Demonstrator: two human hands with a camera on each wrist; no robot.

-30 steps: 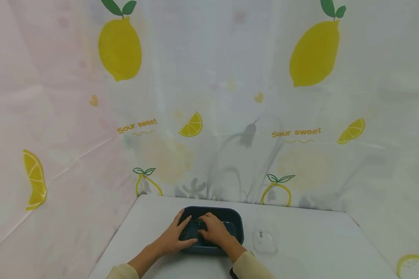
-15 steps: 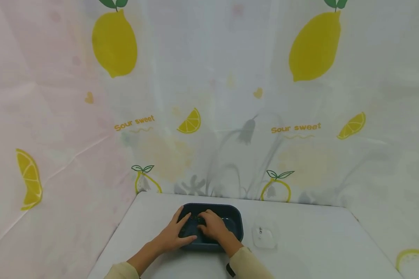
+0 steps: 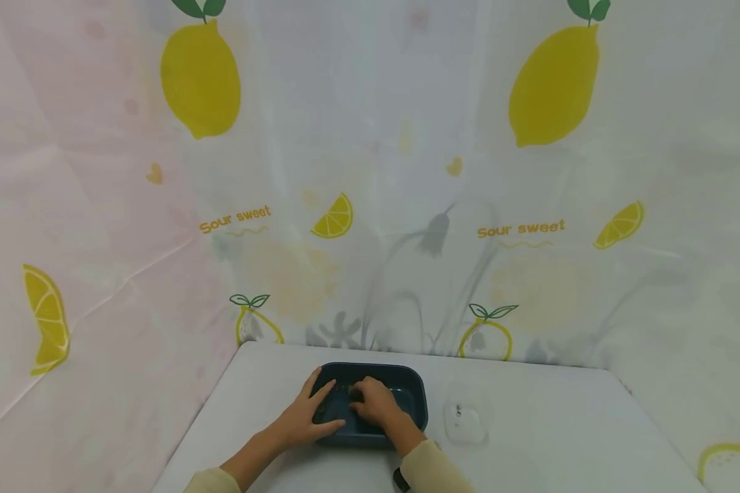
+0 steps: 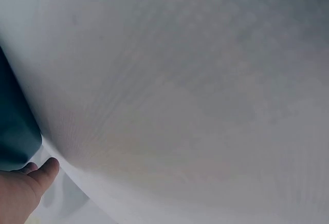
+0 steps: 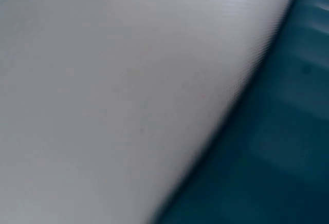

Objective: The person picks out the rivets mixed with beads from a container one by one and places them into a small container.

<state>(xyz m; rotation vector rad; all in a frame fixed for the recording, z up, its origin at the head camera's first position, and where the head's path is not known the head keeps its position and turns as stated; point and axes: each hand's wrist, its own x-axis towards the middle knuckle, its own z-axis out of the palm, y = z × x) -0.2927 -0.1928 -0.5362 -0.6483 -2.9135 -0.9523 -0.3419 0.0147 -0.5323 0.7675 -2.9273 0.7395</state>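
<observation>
Over the last second little has changed: both hands stay at the deep, dark blue-green rectangular container with rounded corners (image 3: 356, 440), which sits on the white table (image 3: 549, 424), and the right fingers work in much the same spot. That suggests the handling inside it is still under way. The left hand (image 3: 301, 418) is spread over the container's left side, thumb apart from the fingers and lying near the front rim. The right hand (image 3: 377, 405) reaches inside with bent fingers, just beside some tiny dark bits (image 3: 340, 388); whether it pinches one I cannot tell, as the fingertips are partly hidden. A clear, square-looking dish (image 3: 466, 434) remains to the right, with small dark specks showing in it.
</observation>
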